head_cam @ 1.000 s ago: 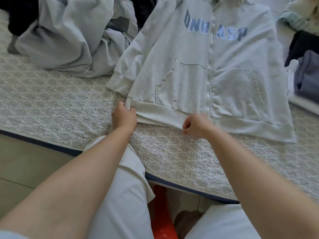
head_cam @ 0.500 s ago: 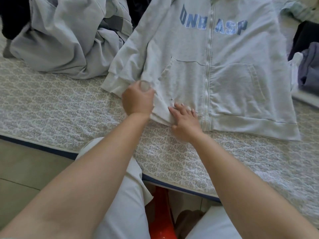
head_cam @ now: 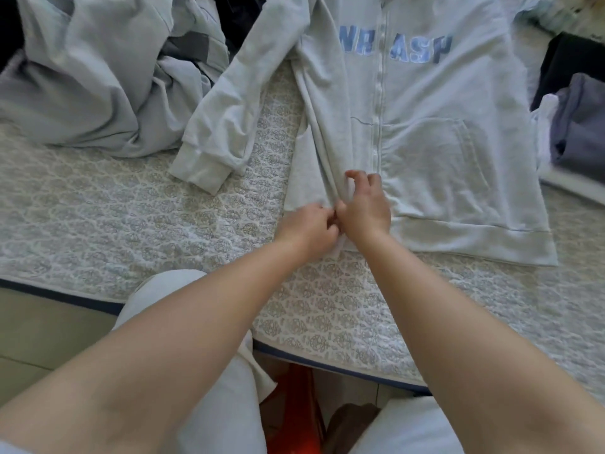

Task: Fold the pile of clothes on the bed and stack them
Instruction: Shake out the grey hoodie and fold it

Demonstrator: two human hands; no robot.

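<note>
Head camera looks down on your two bare forearms reaching out over the quilted bed cover, and both hands meet at the near hem of the pale grey zip hoodie. Your left hand has its fingers curled, pinching the folded-in edge of the fabric right at the hem. Your right hand sits just beside it, touching it, thumb and fingers curled round the same bunched edge near the zip. That hoodie lies face up and spread flat in the middle of the bed, blue letters across the chest, its left side folded inward towards the zip so a strip of lining shows. One sleeve trails out to the left, cuff lying on the cover, apart from the body. Further left, a crumpled heap of light grey clothes sits at the far corner with something dark behind it. Over on the right edge there is a stack of folded clothes, dark and purplish pieces, near the hoodie's side but not touching it. Down below, your knees in pale trousers press up to the bed edge, with something red on the floor between them.
</note>
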